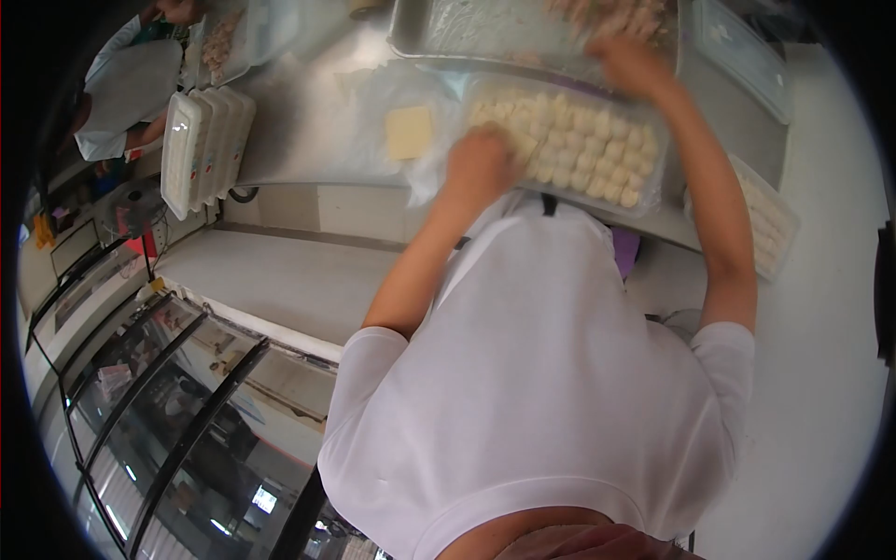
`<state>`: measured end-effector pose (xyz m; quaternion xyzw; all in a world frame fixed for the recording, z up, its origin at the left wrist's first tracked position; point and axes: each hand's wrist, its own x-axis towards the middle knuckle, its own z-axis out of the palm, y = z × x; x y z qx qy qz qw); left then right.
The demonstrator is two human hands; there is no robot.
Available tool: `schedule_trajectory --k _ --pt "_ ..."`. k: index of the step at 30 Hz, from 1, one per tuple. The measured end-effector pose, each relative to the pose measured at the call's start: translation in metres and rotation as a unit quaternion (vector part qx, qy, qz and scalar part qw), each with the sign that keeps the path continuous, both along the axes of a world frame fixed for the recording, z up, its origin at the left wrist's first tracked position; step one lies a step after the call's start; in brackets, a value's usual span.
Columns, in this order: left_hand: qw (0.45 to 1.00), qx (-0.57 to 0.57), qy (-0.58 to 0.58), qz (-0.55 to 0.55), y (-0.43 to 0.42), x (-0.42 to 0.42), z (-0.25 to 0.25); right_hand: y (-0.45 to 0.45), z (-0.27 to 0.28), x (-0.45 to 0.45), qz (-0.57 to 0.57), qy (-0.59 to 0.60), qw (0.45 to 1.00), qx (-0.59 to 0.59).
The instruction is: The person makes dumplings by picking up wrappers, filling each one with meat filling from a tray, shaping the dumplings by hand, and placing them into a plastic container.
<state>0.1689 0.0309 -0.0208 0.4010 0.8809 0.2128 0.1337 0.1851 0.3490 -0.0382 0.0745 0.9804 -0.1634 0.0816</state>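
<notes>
My left hand point(483, 166) is curled at the left part of a clear plastic tray point(571, 203), its fingers closed on a thin pale yellow sheet point(523, 145). Rows of small round pale dumplings point(597, 149) fill much of that tray. A stack of square yellow sheets point(409, 133) lies on crinkled plastic to the left. My right hand point(627, 67) reaches over the edge of a large metal tray point(448, 51), beside pinkish chopped filling point(630, 19). Motion smears its fingers, so their grip is unclear.
Several upright stacked clear containers point(205, 140) stand at the left. Another person point(135, 84) works there beside a filling container point(221, 42). A lidded box point(742, 56) sits at the upper right, and another filled tray point(765, 215) lies below it.
</notes>
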Motion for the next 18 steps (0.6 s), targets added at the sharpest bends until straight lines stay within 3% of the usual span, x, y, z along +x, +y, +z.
schedule_trajectory --k 6,8,10,12,18 --pt "1.000 -0.006 -0.009 0.009 0.006 0.004 -0.005 0.050 -0.053 -0.004 0.044 0.063 0.988 -0.135" --pt "1.000 0.005 -0.006 0.013 0.004 0.002 -0.012 0.055 -0.058 -0.006 -0.024 0.008 0.959 -0.281" --pt "1.000 0.010 -0.009 0.019 -0.003 -0.001 -0.019 0.051 -0.050 0.002 -0.062 -0.007 0.946 -0.318" --pt "0.985 0.074 -0.155 0.029 -0.009 -0.018 -0.012 0.047 -0.040 0.007 -0.101 -0.015 0.931 -0.350" --pt "0.923 0.118 -0.358 0.080 -0.030 -0.042 -0.005 0.038 -0.038 0.025 -0.127 0.040 0.904 -0.407"
